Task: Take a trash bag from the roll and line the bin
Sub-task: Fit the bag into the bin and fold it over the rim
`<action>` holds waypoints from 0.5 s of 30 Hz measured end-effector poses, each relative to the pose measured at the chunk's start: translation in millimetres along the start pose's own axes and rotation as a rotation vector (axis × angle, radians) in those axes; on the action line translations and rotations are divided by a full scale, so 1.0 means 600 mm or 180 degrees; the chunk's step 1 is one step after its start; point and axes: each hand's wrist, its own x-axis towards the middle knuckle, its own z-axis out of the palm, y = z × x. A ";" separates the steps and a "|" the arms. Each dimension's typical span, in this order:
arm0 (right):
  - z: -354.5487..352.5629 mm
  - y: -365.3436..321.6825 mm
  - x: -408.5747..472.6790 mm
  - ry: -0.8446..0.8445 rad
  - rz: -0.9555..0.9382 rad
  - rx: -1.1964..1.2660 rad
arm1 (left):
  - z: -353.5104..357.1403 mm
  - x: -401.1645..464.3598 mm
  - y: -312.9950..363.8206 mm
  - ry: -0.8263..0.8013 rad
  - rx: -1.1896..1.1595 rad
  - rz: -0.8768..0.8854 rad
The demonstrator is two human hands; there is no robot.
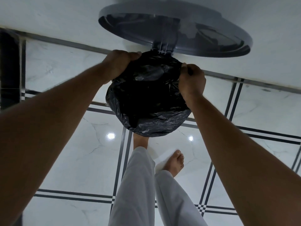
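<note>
Left hand (121,61) and right hand (191,79), set apart, each grip the black trash bag (146,98), stretching its mouth over the bin rim between them, under the raised lid (175,30).

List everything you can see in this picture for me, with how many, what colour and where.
Trash bag: one, black, stretched over the mouth of the bin, at the middle of the view.
Bin lid: one, grey, round, swung open on its hinge against the wall behind the bag.
Floor: white marble-look tiles with dark double lines, all around the bin.
Wall: white, behind the bin.
Legs: two, in white trousers, below the bin.
Feet: two, bare; one at the bin's base, one on the floor.
Hands: left hand grips the bag's far left edge; right hand pinches its right edge.
</note>
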 end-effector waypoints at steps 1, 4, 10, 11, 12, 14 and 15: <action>0.002 0.000 0.005 -0.0018 0.0098 -0.0004 | 0.004 0.000 -0.001 0.0025 0.0152 0.0015; 0.001 -0.009 0.006 -0.0002 0.0272 0.0030 | 0.011 -0.002 0.000 0.0059 0.0102 0.0048; -0.026 0.010 -0.040 0.0579 0.0233 0.0245 | 0.004 -0.033 -0.019 0.1446 0.0489 0.0179; -0.031 0.018 -0.057 0.0640 0.0307 0.0211 | 0.004 -0.048 -0.029 0.1681 0.0471 0.0207; -0.037 0.028 -0.078 0.0683 0.0399 0.0181 | 0.007 -0.072 -0.038 0.1858 0.0363 0.0199; -0.042 0.052 -0.124 0.0714 0.0661 0.0244 | 0.018 -0.115 -0.072 0.2053 -0.0064 -0.0059; -0.044 0.064 -0.145 0.0733 0.0832 0.0373 | 0.026 -0.135 -0.094 0.2074 -0.0312 -0.0263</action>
